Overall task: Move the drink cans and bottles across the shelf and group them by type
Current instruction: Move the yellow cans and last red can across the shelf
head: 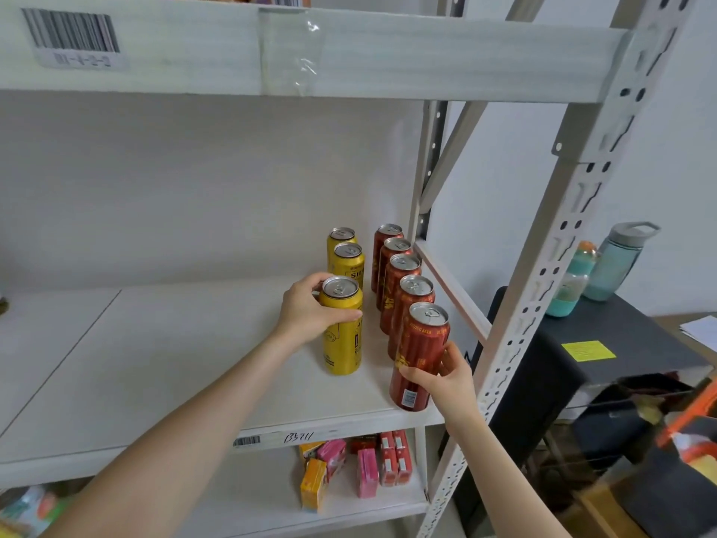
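- Two rows of tall aluminium drink cans stand at the right end of the white shelf board point(194, 363): three yellow cans in the left row, five red cans in the right row beside the perforated grey steel upright point(543, 285).
- Front yellow can point(341, 332): upright, long axis vertical, pull-tab lid facing up, just in front of the second yellow can point(348, 262). The left hand point(306, 310) is wrapped round its upper body, thumb across the front, fingers closed on it.
- Front red can point(421, 359): long axis leaning slightly (top tipped toward the back-right), lid up, barcode panel facing the viewer, base near the shelf's front lip. The right hand point(450, 376) clasps its lower right side with fingers curled on it; whether the base is fully seated cannot be told.
- Risk, red can: it sits close to the front edge, so a loose release while tilted could likely tip it off the shelf toward the small coloured cartons point(361, 465) below.
- Risk, row contact: the front red can is just beside the next red can point(413, 304); a push backward could probably knock the row like dominoes (tall, narrow cans topple easily).
- Risk, yellow can: sliding instead of lifting may bump the yellow can behind it.
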`<state>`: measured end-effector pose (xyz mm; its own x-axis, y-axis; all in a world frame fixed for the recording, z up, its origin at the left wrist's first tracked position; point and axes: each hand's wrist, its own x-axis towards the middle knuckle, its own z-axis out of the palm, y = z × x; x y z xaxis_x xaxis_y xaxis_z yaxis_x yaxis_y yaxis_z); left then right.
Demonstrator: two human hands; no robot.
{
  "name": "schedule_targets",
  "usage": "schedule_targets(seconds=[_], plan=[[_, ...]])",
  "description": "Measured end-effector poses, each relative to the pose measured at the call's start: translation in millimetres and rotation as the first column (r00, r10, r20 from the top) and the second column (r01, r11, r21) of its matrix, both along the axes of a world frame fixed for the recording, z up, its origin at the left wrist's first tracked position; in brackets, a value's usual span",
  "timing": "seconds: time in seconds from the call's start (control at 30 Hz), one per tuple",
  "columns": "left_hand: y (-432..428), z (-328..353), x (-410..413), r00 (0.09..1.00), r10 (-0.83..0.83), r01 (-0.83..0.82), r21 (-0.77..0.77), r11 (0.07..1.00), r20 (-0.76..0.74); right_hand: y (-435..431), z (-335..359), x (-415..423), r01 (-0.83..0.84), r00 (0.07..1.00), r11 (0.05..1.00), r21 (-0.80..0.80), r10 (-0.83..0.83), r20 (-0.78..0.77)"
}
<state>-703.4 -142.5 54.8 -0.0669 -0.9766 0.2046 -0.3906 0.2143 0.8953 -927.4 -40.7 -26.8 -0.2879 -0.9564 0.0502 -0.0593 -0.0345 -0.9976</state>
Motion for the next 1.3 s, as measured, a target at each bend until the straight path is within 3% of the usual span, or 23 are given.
schedule_targets(seconds=[0.3,0.67,0.97,1.3], plan=[[-12.7,-14.9,-13.6,0.993,0.117,-0.117,-0.008,0.993,-0.017,-12.0,-7.9,-12.8,-0.03,0.999,1.0,0.001,0.03,-0.016],[-13.3,-22.2,-20.9,0.995,0.101,-0.102,-0.035,0.994,-0.007,-10.3,-19.3,-17.0,-0.073,0.995,0.997,-0.018,0.072,-0.067],[-3.6,-84.8,-15.6,0.994,0.104,-0.109,0.177,0.978,0.036,-3.3,-35.4,-27.3,-0.073,0.988,0.997,0.004,0.073,-0.133],[-31.1,-92.2,-24.1,0.997,0.074,-0.077,0.17,0.982,0.02,-10.8,-36.5,-30.1,-0.071,0.988,0.997,0.006,0.071,-0.138]])
